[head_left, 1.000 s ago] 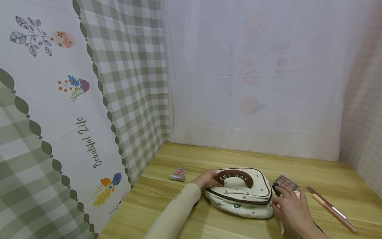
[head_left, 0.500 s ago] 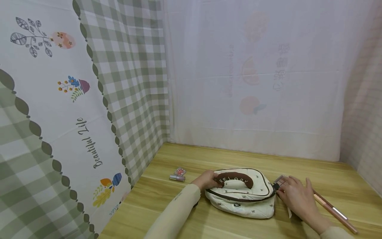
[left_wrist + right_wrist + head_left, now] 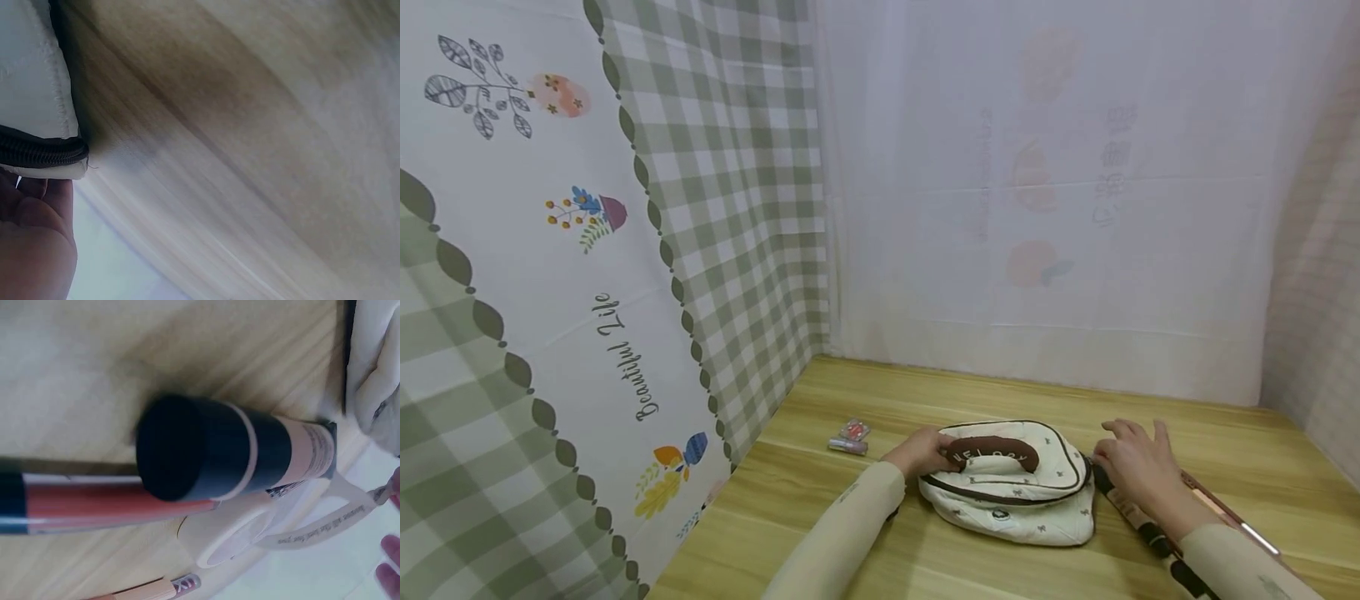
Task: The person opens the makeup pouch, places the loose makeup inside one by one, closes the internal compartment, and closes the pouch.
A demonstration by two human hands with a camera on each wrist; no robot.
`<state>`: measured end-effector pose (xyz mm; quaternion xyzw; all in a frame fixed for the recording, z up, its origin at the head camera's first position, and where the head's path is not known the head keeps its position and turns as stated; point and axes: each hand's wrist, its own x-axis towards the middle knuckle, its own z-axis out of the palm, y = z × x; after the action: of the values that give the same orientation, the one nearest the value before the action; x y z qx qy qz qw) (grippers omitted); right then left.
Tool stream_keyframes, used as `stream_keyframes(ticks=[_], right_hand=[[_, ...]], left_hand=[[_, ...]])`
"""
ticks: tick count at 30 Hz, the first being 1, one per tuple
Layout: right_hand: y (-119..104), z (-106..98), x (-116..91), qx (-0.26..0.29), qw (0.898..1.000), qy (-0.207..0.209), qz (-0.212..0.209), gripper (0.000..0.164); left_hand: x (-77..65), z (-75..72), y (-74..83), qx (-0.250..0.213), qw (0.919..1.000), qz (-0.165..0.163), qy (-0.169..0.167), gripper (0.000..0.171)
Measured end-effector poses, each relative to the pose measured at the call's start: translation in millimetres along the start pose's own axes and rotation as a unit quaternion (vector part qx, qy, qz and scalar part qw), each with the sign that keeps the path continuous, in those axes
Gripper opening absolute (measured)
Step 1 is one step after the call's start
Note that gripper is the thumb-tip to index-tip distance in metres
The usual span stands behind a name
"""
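Observation:
A white cosmetic bag [image 3: 1048,467] with dark piping and a brown lettered handle [image 3: 992,452] sits upright on the table. My left hand [image 3: 921,452] grips its left end beside the handle. In the left wrist view, my fingers [image 3: 47,197] lie against the bag below the black zipper [image 3: 40,150]. At the bag's right end is my right hand [image 3: 1138,467], its fingertips at the zipper corner. The right wrist view has a lettered ribbon pull [image 3: 331,522] running to my fingertips [image 3: 390,547]; I appear to pinch the zipper pull there. The slider is hidden.
Beneath my right hand lie a black-capped beige tube [image 3: 231,447], a reddish lip gloss tube [image 3: 112,503] and a pale round container [image 3: 228,531]. Slim pencils [image 3: 1228,508] lie farther right. A small compact [image 3: 855,429] and lip tube [image 3: 847,447] are left of the bag.
My right hand has moved backward round the bag's right corner along the zipper. It now covers the eyeshadow palette, and the tubes below it show. My left hand keeps its grip.

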<state>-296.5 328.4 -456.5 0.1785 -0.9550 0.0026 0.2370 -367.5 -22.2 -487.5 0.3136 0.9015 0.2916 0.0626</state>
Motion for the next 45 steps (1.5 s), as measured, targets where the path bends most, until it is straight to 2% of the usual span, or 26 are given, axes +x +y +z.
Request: stream_keyframes(ticks=[8, 15, 18, 24, 31, 40, 43, 45], right_hand=[[5, 13, 14, 0.01, 1.0, 0.008, -0.02, 0.006], [15, 20, 21, 0.007, 0.993, 0.063, -0.099, 0.01], [19, 22, 24, 0.009, 0.99, 0.076, -0.116, 0.011], [22, 27, 30, 0.01, 0.992, 0.064, -0.11, 0.009], [21, 31, 36, 0.009, 0.993, 0.05, -0.105, 0.008], [17, 28, 47, 0.008, 0.995, 0.053, -0.088, 0.006], [21, 27, 49, 0.005, 0.994, 0.052, -0.098, 0.007], [27, 26, 48, 0.001, 0.991, 0.06, -0.121, 0.009]], left_hand=[[-0.7, -2.9, -0.5, 0.01, 0.9999, 0.003, -0.001, 0.024], [0.9, -1.2, -5.4, 0.052, 0.9984, 0.015, -0.014, 0.036], [-0.2, -1.4, -5.7, 0.05, 0.9985, 0.01, -0.019, 0.041], [-5.9, -1.5, -4.2, -0.015, 0.9986, -0.042, -0.03, 0.049], [-5.9, -1.4, -6.7, 0.014, 0.9988, -0.02, -0.042, 0.047], [-1.8, 0.2, -8.1, 0.014, 0.9983, -0.028, -0.048, 0.037], [-1.2, -0.5, -8.4, 0.021, 0.9983, -0.024, -0.049, 0.037], [-0.9, -1.1, -8.4, 0.026, 0.9983, -0.019, -0.049, 0.037]])
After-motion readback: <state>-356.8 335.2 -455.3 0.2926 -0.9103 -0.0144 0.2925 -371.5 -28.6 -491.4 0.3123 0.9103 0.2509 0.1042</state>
